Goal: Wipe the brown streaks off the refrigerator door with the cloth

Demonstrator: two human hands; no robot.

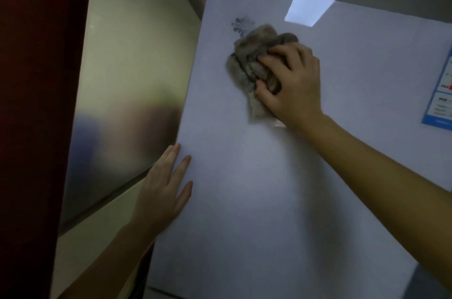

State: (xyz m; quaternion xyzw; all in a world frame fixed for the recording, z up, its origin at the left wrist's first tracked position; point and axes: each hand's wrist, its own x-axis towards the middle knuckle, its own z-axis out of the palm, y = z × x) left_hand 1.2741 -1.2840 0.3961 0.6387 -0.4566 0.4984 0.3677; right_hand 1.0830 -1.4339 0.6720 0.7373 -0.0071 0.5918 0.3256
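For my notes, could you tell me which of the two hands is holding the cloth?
The right hand grips the grey cloth against the door; the left hand lies flat and empty.

The refrigerator door is plain pale lavender-white with a grey flower-like emblem. The cloth is mottled grey-brown. The sticker is blue-bordered white, perhaps with red and orange marks.

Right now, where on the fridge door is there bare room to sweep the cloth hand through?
The pale refrigerator door is bare across its middle and lower part, between the left hand at its left edge and the right forearm. Above the right hand gripping the crumpled grey-brown cloth it is tighter: a grey flower logo upper left, a blue-bordered label right.
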